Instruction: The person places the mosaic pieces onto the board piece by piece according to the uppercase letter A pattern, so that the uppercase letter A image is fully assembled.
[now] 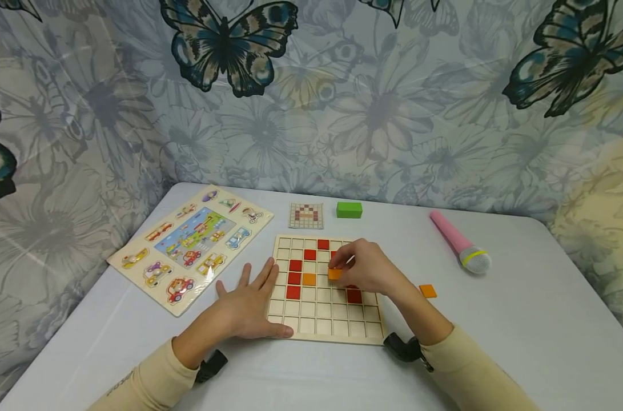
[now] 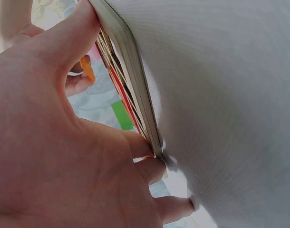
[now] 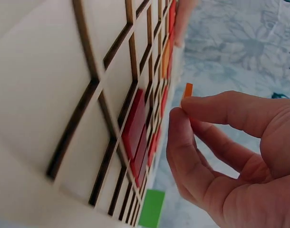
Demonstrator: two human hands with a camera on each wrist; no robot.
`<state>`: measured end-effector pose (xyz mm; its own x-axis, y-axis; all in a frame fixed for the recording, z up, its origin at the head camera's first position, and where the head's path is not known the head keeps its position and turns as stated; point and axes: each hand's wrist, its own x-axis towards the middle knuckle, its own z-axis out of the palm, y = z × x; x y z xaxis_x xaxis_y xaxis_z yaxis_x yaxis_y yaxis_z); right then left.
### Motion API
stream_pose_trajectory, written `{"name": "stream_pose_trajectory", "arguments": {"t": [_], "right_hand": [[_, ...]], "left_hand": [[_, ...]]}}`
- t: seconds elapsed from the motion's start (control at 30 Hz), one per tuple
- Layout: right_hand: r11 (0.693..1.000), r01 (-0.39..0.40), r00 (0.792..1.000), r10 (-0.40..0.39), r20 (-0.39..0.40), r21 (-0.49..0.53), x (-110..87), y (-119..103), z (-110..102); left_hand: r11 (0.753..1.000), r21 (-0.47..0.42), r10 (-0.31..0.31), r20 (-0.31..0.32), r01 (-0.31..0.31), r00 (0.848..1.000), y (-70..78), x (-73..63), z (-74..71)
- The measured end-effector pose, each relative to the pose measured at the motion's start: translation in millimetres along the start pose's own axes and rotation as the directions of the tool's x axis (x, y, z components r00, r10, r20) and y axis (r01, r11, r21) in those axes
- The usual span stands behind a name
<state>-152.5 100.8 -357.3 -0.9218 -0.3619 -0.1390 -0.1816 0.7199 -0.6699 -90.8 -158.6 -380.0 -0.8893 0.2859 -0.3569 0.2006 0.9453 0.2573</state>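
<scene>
A wooden grid board (image 1: 316,328) lies on the table, with several red tiles (image 1: 294,278) and one orange tile (image 1: 308,279) in its squares. My right hand (image 1: 368,267) pinches another orange tile (image 3: 188,90) between thumb and fingertips; the right wrist view shows it above the grid, apart from the surface. Spread wide, my left hand (image 1: 249,310) rests at the board's left edge, its thumb on the lower left corner. Some red tiles on the right side are partly hidden by my right hand. A loose orange tile (image 1: 427,291) lies on the table right of the board.
Behind the board are a small card with a printed grid pattern (image 1: 306,216) and a green block (image 1: 349,210). A picture puzzle board (image 1: 136,257) with vehicles lies to the left. To the right is a pink toy microphone (image 1: 452,234). Butterfly-patterned cloth hangs behind the table.
</scene>
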Motion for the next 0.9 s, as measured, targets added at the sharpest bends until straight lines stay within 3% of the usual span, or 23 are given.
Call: {"name": "stream_pose_trajectory", "arguments": {"t": [0.4,0.9], "right_hand": [[0.998,0.045,0.999,-0.044,0.024,-0.041,10.4,-9.5,9.0],[0.998,0.016,0.999,-0.014,0.045,-0.054,13.4,-11.2,14.3]], "left_hand": [[1.000,0.014,0.000,0.000,0.000,1.000,-0.2,-0.6,-2.1],[1.000,0.012,0.003,0.006,-0.003,1.000,-0.6,-1.2,-0.5]]}}
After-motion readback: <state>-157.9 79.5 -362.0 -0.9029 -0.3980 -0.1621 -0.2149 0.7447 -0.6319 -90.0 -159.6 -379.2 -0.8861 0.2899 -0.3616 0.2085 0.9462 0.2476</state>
